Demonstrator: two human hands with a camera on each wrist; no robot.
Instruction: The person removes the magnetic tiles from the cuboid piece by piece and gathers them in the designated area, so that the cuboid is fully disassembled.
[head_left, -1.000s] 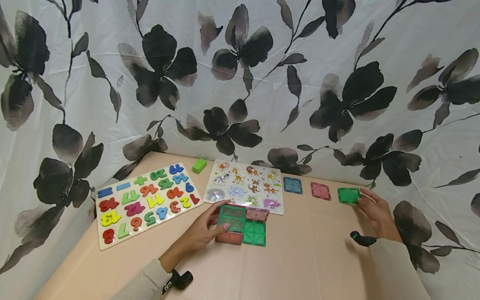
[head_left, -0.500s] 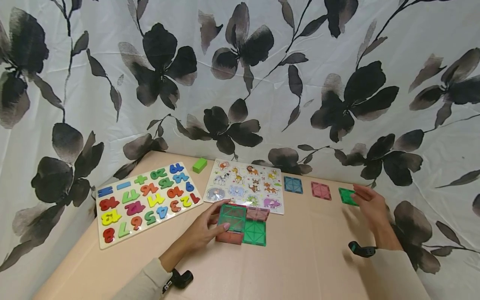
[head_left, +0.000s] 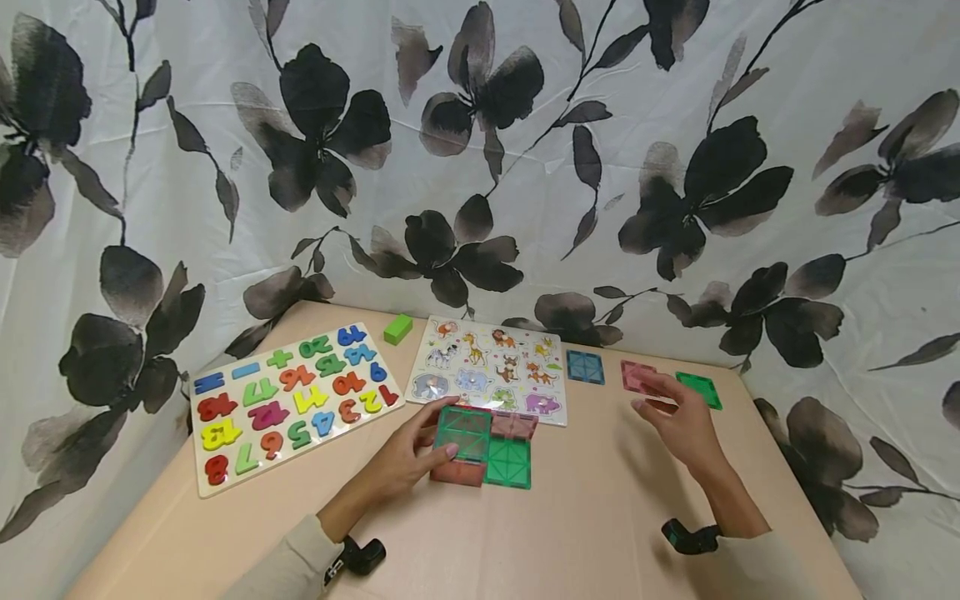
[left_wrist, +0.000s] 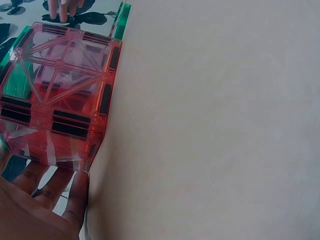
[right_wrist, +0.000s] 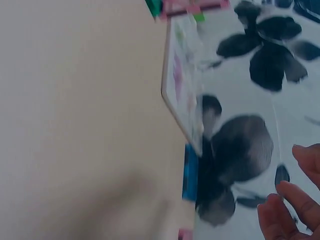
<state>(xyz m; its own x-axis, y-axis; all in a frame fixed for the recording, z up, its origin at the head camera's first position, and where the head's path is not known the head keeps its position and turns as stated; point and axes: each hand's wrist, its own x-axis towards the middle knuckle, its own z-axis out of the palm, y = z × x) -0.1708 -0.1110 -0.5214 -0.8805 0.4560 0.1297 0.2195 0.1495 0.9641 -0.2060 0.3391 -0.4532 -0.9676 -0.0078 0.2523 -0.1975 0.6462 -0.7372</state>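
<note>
My left hand [head_left: 408, 450] grips a built shape of magnetic tiles [head_left: 463, 433], green and pink see-through squares, with the thumb on its near side. Pink faces of the magnetic tile build [left_wrist: 65, 80] and the fingers below it show in the left wrist view. A green tile [head_left: 509, 463] adjoins it on the right. My right hand [head_left: 686, 429] hovers above the table, fingers bent and holding nothing, partly in front of a pink magnetic tile [head_left: 633, 372]. Behind that hand lies a green magnetic tile [head_left: 701, 388]; a blue magnetic tile [head_left: 585, 367] lies farther left.
A number puzzle board [head_left: 300, 408] lies at the left of the table [head_left: 570, 533]. At the back are an animal puzzle board [head_left: 487, 371] and a green block [head_left: 398, 329]. A floral cloth [head_left: 555, 192] hangs behind the table's back edge.
My right hand has come away from the green tile at the far right and moved left to near the pink tile; the green tile stays on the table. The left hand keeps its hold.
</note>
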